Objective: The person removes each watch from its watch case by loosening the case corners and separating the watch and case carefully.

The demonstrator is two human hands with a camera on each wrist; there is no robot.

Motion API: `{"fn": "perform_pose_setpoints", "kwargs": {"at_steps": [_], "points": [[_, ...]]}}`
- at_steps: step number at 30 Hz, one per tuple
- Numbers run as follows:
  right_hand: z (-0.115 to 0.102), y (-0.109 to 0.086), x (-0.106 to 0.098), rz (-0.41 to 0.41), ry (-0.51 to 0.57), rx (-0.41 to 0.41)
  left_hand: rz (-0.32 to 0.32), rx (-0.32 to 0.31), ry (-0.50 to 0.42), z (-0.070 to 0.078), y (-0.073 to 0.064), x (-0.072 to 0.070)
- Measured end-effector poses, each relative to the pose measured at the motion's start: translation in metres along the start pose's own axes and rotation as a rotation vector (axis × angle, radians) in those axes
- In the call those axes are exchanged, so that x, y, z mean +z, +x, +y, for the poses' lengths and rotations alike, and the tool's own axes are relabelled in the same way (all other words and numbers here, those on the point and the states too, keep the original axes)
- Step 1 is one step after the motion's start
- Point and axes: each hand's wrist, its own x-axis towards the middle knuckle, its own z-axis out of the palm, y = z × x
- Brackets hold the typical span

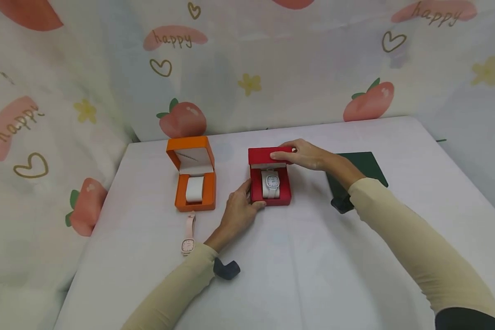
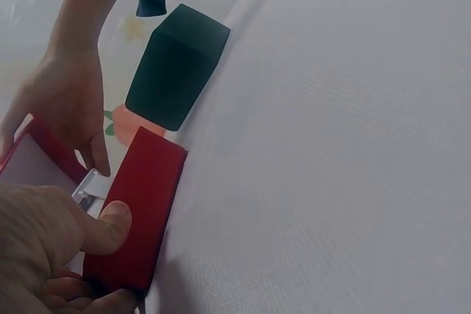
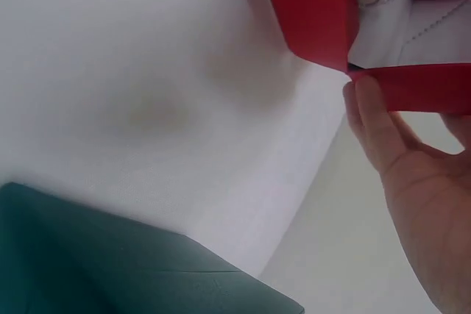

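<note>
A red watch box (image 1: pixel 278 202) stands on the table with its lid (image 1: pixel 259 156) tilted up. Inside, a white-strapped watch (image 1: pixel 272 182) with a squarish dial sits round a cushion. My left hand (image 1: pixel 237 213) grips the box base at its left side, and the left wrist view has that thumb on the red front wall (image 2: pixel 153 196). At the lid's right end is my right hand (image 1: pixel 307 156), thumb in front and fingers behind. From the right wrist view, fingers (image 3: pixel 379 119) touch the lid near the hinge corner.
Left of the red box, an orange watch box (image 1: pixel 180 197) stands with its lid up and a bare white cushion (image 1: pixel 195 189) inside. A pink watch (image 1: pixel 188 245) lies in front of it, close to my left sleeve. A dark green box (image 1: pixel 365 165) is at the right, partly behind my right forearm.
</note>
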Motion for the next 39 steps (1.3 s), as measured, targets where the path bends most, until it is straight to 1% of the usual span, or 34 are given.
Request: {"fn": "perform_pose_setpoints", "kwargs": {"at_steps": [5,8,13,18,24,34,39], "points": [[-0.002,0.006,-0.001,-0.034,0.124,0.008,0.007,-0.006,0.031,0.0,0.0,0.0],[-0.001,0.011,-0.001,-0.041,0.17,0.01,0.006,-0.007,0.041,0.0,0.0,0.0],[-0.001,0.019,-0.005,-0.028,0.147,0.047,0.011,-0.021,0.058,0.0,0.0,-0.001],[-0.003,0.025,-0.009,-0.054,0.155,0.102,0.005,-0.037,0.085,0.001,0.0,0.0],[-0.005,0.029,-0.01,-0.067,0.167,0.137,0.006,-0.035,0.105,0.0,0.0,-0.001],[-0.005,0.03,-0.009,-0.068,0.178,0.135,0.014,-0.035,0.111,0.0,0.0,-0.001],[-0.005,0.032,-0.012,-0.083,0.193,0.159,0.012,-0.023,0.115,-0.002,0.001,0.001]]}}
